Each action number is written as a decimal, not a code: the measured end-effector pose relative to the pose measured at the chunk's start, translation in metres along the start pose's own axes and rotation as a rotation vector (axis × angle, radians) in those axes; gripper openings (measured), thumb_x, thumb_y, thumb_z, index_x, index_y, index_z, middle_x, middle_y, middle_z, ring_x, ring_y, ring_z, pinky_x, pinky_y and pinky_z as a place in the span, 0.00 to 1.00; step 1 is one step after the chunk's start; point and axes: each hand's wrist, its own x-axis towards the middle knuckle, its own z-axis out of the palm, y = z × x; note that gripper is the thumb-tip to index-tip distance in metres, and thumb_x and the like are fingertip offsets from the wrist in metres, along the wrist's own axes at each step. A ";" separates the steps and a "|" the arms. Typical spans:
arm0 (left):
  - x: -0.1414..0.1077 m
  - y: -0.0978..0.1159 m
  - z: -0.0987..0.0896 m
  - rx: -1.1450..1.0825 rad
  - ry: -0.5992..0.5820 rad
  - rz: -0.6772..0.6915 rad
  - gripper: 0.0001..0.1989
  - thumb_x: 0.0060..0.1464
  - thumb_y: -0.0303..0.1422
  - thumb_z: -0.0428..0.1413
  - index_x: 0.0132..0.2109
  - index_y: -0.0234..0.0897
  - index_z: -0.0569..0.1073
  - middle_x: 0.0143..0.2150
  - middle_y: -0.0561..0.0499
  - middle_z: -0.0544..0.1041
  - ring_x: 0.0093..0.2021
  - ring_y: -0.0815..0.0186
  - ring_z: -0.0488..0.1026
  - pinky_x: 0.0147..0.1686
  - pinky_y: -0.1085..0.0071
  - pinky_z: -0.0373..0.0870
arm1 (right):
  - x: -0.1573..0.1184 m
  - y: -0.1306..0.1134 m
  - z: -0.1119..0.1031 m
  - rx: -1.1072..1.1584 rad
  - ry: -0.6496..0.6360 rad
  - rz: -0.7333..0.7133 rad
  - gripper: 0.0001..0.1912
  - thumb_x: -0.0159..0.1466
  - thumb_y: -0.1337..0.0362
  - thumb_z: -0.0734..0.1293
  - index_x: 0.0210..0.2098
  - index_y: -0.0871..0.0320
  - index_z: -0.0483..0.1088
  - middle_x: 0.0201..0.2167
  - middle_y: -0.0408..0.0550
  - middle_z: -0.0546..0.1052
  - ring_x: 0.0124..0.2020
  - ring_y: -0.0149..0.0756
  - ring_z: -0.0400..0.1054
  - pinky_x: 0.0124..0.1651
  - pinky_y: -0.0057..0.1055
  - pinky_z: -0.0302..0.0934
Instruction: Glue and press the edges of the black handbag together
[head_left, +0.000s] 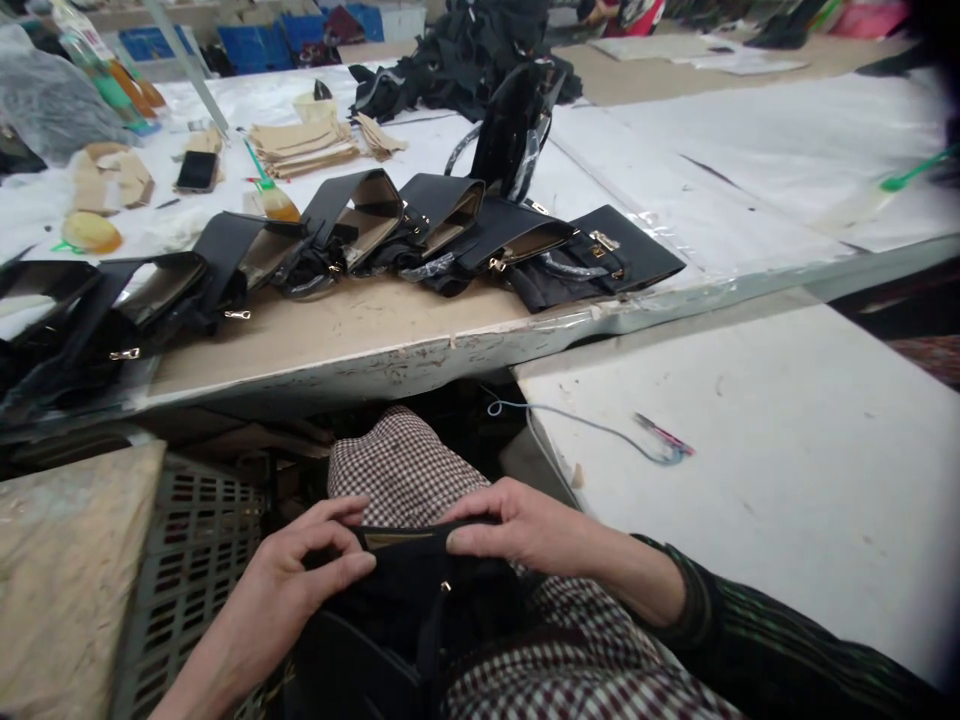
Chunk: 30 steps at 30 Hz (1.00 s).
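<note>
A black bag (405,610) lies on my lap, over checked cloth (405,460), and a strip of tan lining shows along its top edge. My left hand (300,565) grips the left part of that edge between thumb and fingers. On the right part of the same edge, my right hand (506,525) pinches the material, thumb on the near side. A small gold zipper pull (445,587) hangs on the bag's front between the hands. The bag's lower part runs out of view at the bottom.
Several black bags (360,220) stand in a row along the worktable's edge (375,365). A white side table (787,430) at right bears a pen (664,433) and blue cord. At left are a plastic crate (195,540) and a tan board (67,560).
</note>
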 end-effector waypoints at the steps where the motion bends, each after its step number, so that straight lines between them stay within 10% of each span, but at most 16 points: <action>1: -0.001 0.001 0.001 -0.026 -0.011 -0.030 0.13 0.55 0.43 0.59 0.28 0.40 0.75 0.58 0.47 0.73 0.58 0.52 0.68 0.59 0.56 0.58 | -0.002 0.001 0.003 0.016 0.023 0.017 0.13 0.64 0.56 0.68 0.43 0.56 0.79 0.33 0.42 0.78 0.31 0.31 0.67 0.35 0.25 0.59; 13: 0.000 0.003 0.006 -0.059 0.063 0.021 0.14 0.55 0.40 0.60 0.26 0.38 0.70 0.40 0.53 0.79 0.42 0.62 0.74 0.44 0.69 0.63 | 0.000 0.018 0.015 -0.133 0.311 0.006 0.12 0.61 0.57 0.70 0.38 0.57 0.80 0.32 0.44 0.80 0.34 0.35 0.71 0.36 0.27 0.63; 30: 0.004 -0.004 0.018 0.109 0.150 0.051 0.16 0.58 0.44 0.57 0.28 0.39 0.69 0.35 0.55 0.78 0.38 0.63 0.74 0.40 0.70 0.63 | 0.006 0.010 0.009 -0.207 0.228 -0.056 0.09 0.62 0.62 0.68 0.28 0.61 0.72 0.22 0.39 0.67 0.24 0.26 0.58 0.26 0.23 0.51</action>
